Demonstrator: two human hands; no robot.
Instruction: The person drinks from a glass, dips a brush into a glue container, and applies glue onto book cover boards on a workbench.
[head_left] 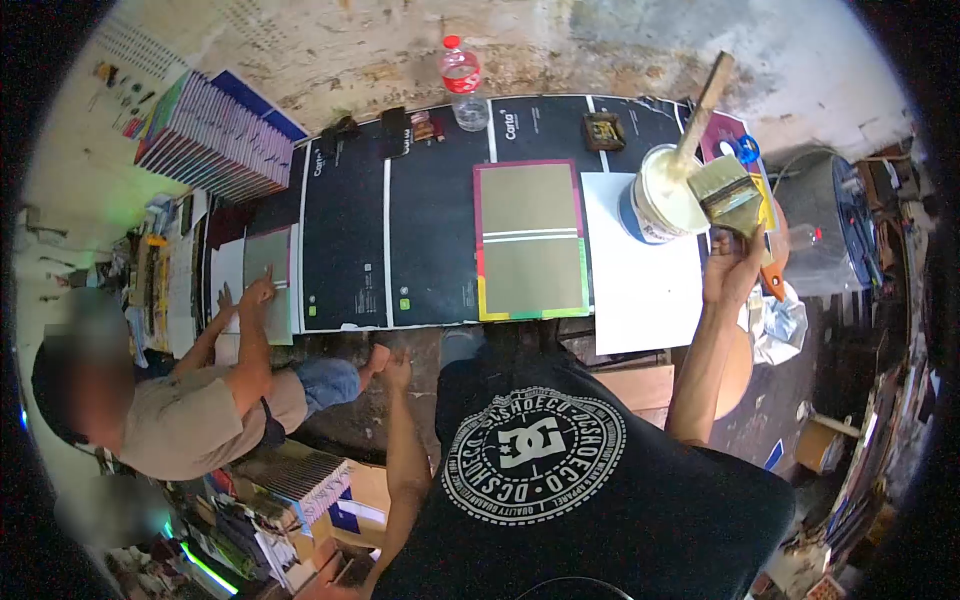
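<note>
My right hand (pixel 732 265) grips a wide flat paintbrush (pixel 728 190), its bristles tilted beside the rim of a white bucket (pixel 655 215) of creamy paste. A wooden stick (pixel 705 105) leans in the bucket. My left hand (pixel 397 370) is low in front of the table edge, closed on a small flat pinkish piece (pixel 378 358). On the table between my hands lies a grey book cover (pixel 530 205) with coloured borders and two white strips across it. A white sheet (pixel 645 305) lies right of it, partly under the bucket.
At left a co-worker (pixel 200 410) has both hands on another grey cover (pixel 268 250). Stacked books (pixel 215 140) stand at the back left. A plastic bottle (pixel 465 85) and a small square dish (pixel 603 131) sit along the back of the black table (pixel 430 230).
</note>
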